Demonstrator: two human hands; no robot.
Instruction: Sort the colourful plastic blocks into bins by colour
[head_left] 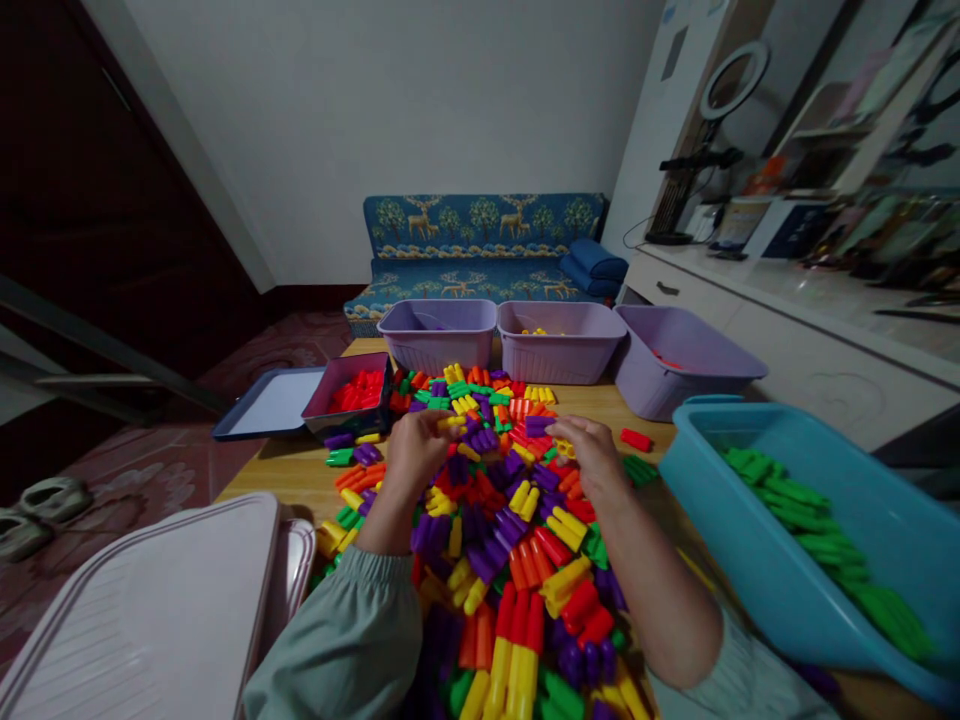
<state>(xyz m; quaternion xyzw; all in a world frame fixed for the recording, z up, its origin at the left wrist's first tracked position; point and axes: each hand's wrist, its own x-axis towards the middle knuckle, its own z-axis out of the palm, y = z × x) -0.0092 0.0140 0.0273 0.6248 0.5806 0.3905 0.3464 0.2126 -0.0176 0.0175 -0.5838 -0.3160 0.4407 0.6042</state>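
A big heap of red, yellow, purple, green and orange plastic pieces point(517, 540) covers the wooden table point(300, 475). My left hand point(416, 452) hovers over the heap's far middle, fingers pinched on a yellow piece point(452, 423). My right hand point(592, 455) is beside it, fingers curled on a small yellow piece point(564, 449). Both forearms reach across the heap.
Three lilac bins point(559, 340) stand at the table's far edge. A small box of red pieces point(352, 392) sits at far left, next to a blue tray point(270, 403). A blue tub point(757, 540) with green pieces is on the right. Pink lids point(165, 610) lie near left. A sofa stands behind.
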